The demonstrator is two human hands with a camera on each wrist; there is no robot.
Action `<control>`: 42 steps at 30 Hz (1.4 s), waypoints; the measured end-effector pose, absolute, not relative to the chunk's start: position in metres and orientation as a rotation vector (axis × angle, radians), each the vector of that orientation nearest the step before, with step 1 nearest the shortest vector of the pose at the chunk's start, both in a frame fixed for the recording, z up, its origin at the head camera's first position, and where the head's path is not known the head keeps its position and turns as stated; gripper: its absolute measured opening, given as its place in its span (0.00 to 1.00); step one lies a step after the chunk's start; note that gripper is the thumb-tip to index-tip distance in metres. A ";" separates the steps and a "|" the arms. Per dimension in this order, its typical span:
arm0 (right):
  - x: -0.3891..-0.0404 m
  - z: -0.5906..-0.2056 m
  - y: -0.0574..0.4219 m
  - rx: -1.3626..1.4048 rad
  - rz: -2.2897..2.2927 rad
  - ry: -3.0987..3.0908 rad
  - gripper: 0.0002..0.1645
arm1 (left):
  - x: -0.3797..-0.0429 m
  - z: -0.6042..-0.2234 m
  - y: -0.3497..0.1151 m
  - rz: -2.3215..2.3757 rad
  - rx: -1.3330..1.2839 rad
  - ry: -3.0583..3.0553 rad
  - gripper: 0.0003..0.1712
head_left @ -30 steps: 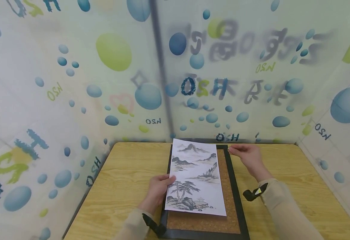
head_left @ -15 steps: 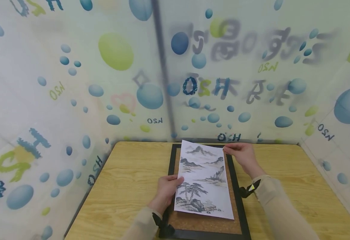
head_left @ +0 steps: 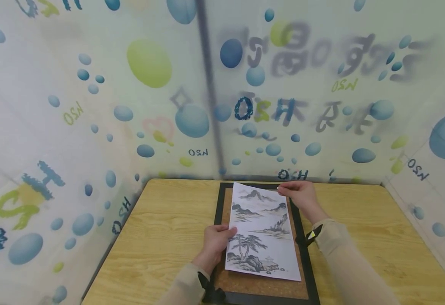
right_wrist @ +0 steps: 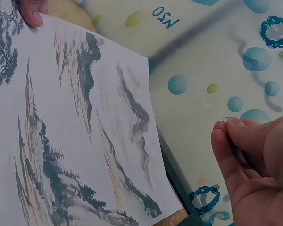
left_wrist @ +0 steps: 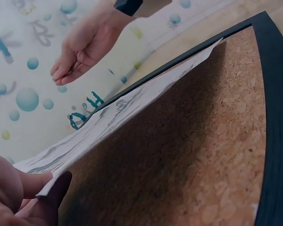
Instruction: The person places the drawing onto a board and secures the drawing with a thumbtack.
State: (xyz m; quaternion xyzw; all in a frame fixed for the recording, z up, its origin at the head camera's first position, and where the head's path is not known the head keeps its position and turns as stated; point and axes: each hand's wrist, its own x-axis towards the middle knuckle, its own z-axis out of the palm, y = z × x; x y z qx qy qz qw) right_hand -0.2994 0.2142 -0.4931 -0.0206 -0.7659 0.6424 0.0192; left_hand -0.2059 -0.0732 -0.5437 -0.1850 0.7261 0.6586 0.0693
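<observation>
My left hand (head_left: 215, 245) pinches the left edge of a white sheet of paper (head_left: 260, 222) printed with an ink landscape of mountains and pines. The left wrist view shows the thumb on top of the sheet (left_wrist: 127, 108) and a finger beneath it. Under the paper lies a black-framed cork board (head_left: 260, 288); part of the sheet is lifted off the cork, with shadow below. My right hand (head_left: 302, 199) is at the sheet's upper right corner, where thumb and fingertips pinch a small clear piece (right_wrist: 226, 119), mostly hidden by the fingers. In the right wrist view that hand is apart from the paper.
The board lies on a wooden table (head_left: 161, 228), its far end close to the table's back edge. Pale walls (head_left: 150, 127) with blue and green bubble prints rise behind and at both sides. Dark straps with small devices (head_left: 309, 235) sit on both wrists.
My left hand has shifted the sheet right and slightly down over the board. My right hand has moved left, from beside the frame to the sheet's upper right corner, still pinching the small piece.
</observation>
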 end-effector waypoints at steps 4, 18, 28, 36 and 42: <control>-0.303 -0.495 0.207 -0.058 2.021 -2.347 0.15 | -0.207 -0.545 -0.074 1.950 -0.577 2.216 0.19; -0.318 -0.515 0.185 -0.160 2.164 -2.292 0.16 | -0.205 -0.543 -0.081 1.830 -0.557 2.319 0.17; -0.328 -0.523 0.174 -0.231 2.209 -2.319 0.15 | -0.206 -0.544 -0.087 1.830 -0.545 2.289 0.13; -0.332 -0.526 0.165 -0.301 2.301 -2.233 0.13 | -0.203 -0.543 -0.089 1.854 -0.522 2.276 0.13; -0.339 -0.532 0.163 -0.396 2.272 -2.244 0.13 | -0.203 -0.541 -0.089 1.895 -0.503 2.262 0.14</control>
